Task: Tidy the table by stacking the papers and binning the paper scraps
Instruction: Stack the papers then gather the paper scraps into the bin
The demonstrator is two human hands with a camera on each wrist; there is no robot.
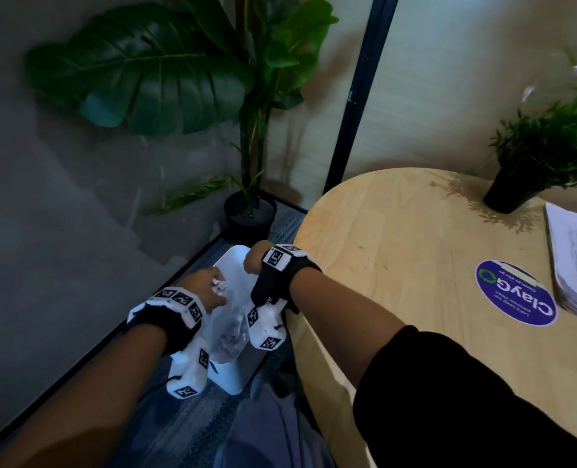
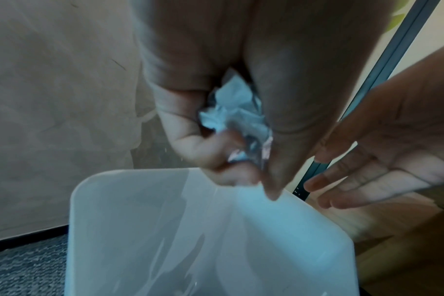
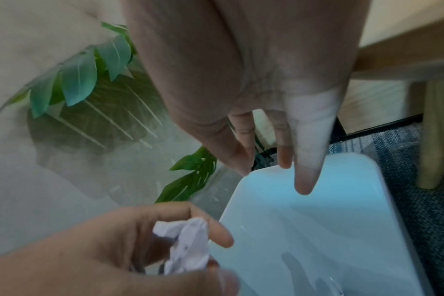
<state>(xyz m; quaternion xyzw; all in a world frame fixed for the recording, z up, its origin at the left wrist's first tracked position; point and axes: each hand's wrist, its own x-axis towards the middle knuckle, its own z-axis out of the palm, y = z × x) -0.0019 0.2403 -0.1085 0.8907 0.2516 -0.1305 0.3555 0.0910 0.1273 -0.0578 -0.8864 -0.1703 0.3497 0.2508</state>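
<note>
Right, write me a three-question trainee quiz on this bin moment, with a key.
1. True or false: the left hand grips a crumpled paper scrap.
2. Where is the white bin? A) on the round table B) on the floor beside the table C) on a chair
3. Fill in: the right hand holds ____.

Key: 1 true. 2 B. 3 nothing; its fingers hang straight over the bin.
</note>
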